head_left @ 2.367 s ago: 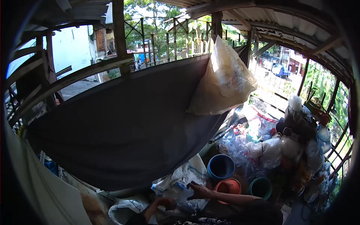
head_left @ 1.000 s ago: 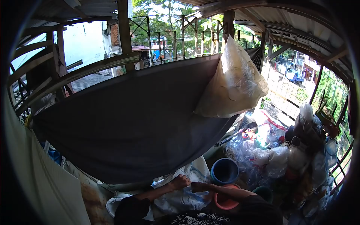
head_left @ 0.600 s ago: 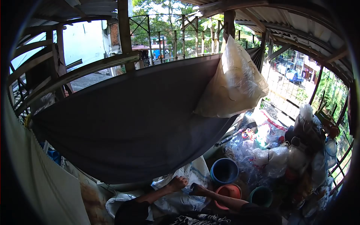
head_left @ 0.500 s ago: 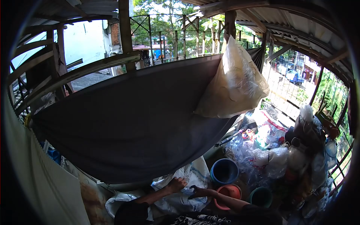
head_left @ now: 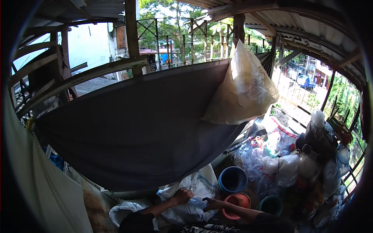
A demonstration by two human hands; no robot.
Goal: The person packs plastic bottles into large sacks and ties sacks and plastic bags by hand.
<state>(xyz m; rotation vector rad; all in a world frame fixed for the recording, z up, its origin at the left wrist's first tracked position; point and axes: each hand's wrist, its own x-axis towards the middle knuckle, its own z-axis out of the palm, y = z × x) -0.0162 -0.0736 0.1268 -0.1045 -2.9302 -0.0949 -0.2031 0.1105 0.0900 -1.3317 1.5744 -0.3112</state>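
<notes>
A white woven sack [head_left: 204, 180] lies at the bottom centre, below the dark hanging cloth. Over it is my left hand [head_left: 183, 196], its fingers curled closed; whatever it may hold is too small to make out. My right hand [head_left: 211, 204] is a little to the right, fingers apart and pointing left, with nothing visible in it. The hands do not touch. Beside my right forearm stand a red bucket [head_left: 244, 200] and, above it, a blue bucket [head_left: 233, 179]. A green bucket [head_left: 271, 206] is right of the forearm.
A dark cloth [head_left: 143, 124] hangs across the middle, with a full translucent bag [head_left: 243, 89] at its right end. Plastic bags [head_left: 285, 167] are heaped on the right. A white container [head_left: 120, 214] is at lower left, and a wooden rail [head_left: 97, 73] runs above the cloth.
The camera view has shifted slightly. My left hand has moved a little down and left, and my right hand a little right and down, widening the gap. My right hand's fingers have spread.
</notes>
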